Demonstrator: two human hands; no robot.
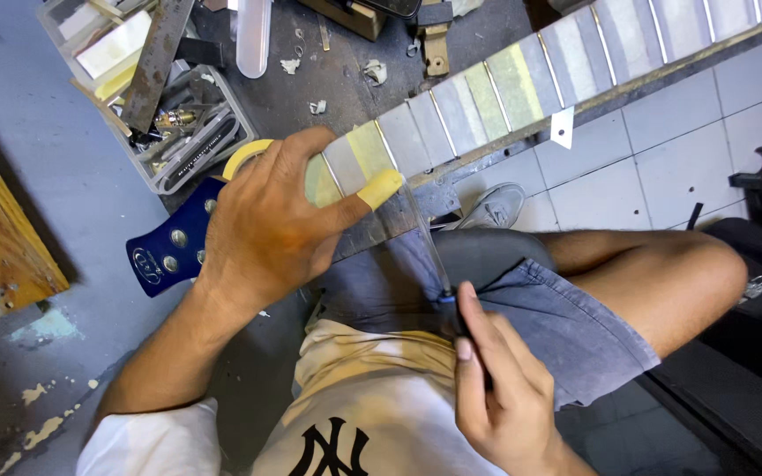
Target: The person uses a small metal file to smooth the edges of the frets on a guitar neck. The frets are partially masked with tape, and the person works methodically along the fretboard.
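Note:
A guitar neck [504, 88] lies across the workbench and my lap, its fretboard covered in strips of masking tape between the metal frets. The blue headstock [165, 251] points left. My left hand [271, 216] grips the neck near the headstock end; its index finger wears a yellow tape wrap [379, 189] and presses on the fretboard. My right hand [496, 388] holds a thin file-like tool [425, 238] by its dark handle, the blade reaching up to the first frets beside the taped finger.
A roll of yellow masking tape [244, 154] sits behind my left hand. A clear plastic box of small parts and tools [169, 115] stands at the upper left of the dark bench. My bare knee [663, 273] and a tiled floor lie to the right.

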